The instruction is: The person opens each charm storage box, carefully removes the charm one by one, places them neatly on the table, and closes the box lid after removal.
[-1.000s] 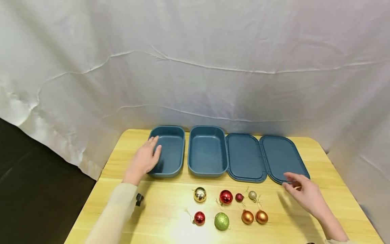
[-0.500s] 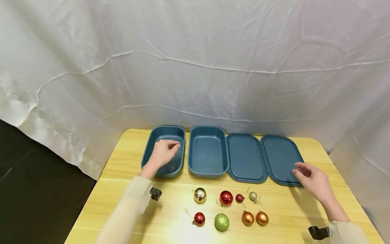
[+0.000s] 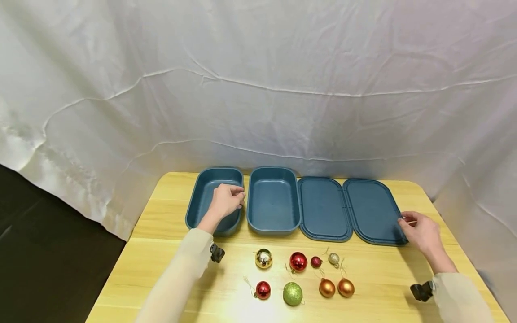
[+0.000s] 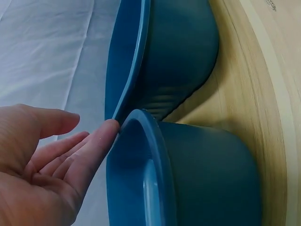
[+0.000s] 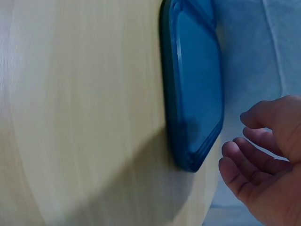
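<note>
My left hand (image 3: 226,199) reaches over the left blue box (image 3: 194,206) to its right-hand rim. In the left wrist view, one fingertip (image 4: 111,126) is at the spot where the rims of the two boxes come close, and the thumb stays apart from the rims. The second blue box (image 3: 274,232) stands just right of the first. At the far right, my right hand (image 3: 422,231) is beside the outer edge of the right blue lid (image 3: 373,211). Its fingers (image 5: 240,172) are loosely bent with nothing between them, and appear apart from the lid in the right wrist view.
Another blue lid (image 3: 325,208) lies between the second box and the right lid. In front are several baubles: gold (image 3: 264,259), red (image 3: 298,261), green glitter (image 3: 292,294), orange (image 3: 346,287) and small ones. A pale cloth (image 3: 258,112) hangs behind the wooden table (image 3: 153,255).
My left hand has moved right, from the left box's left side across to its right rim. My right hand has shifted right and slightly back to the right lid's outer edge.
</note>
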A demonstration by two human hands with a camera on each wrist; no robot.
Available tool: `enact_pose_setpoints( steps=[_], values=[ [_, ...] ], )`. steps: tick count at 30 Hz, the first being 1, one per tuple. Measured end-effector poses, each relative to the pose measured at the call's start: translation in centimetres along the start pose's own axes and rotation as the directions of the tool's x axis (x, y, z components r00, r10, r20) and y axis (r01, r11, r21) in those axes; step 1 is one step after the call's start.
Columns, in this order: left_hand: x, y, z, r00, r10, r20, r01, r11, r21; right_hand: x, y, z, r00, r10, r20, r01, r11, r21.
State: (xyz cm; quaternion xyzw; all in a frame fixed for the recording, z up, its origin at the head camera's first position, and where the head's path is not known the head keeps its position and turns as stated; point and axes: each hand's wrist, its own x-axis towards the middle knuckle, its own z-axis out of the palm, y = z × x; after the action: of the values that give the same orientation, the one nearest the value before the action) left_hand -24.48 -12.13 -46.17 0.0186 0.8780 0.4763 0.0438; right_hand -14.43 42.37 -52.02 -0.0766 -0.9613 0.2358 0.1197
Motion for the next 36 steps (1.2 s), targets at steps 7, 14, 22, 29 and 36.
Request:
enact_pose_setpoints(
  steps=[7, 14, 22, 29, 36],
  values=[
    [0.4, 0.1, 0.5, 0.999, -0.026, 0.035, 0.025, 1.0, 0.012, 0.2, 1.0, 0.4, 0.998, 0.048, 0.035, -0.047, 0.999, -0.014],
    [0.3, 0.5, 0.6, 0.999, 0.003, 0.041, -0.009, 0.987, 0.16, 0.6, 1.7, 0.9, 0.996, 0.049, 0.076, -0.046, 0.998, -0.038],
    [0.1, 0.5, 1.3, 0.997, 0.071, 0.012, -0.071, 0.946, 0.315, 0.6, 2.2, 1.2, 0.994, 0.079, 0.079, -0.076, 0.996, -0.049],
    [-0.3, -0.1, 2.5, 0.998, 0.07, 0.005, -0.068, 0.949, 0.308, 0.5, 2.7, 1.4, 0.989, 0.144, 0.042, -0.141, 0.988, -0.067],
    [-0.3, -0.6, 2.7, 1.0, -0.015, -0.021, 0.019, 0.974, 0.227, 0.5, 3.1, 1.6, 0.986, 0.161, 0.054, -0.157, 0.985, -0.068]
  ],
)
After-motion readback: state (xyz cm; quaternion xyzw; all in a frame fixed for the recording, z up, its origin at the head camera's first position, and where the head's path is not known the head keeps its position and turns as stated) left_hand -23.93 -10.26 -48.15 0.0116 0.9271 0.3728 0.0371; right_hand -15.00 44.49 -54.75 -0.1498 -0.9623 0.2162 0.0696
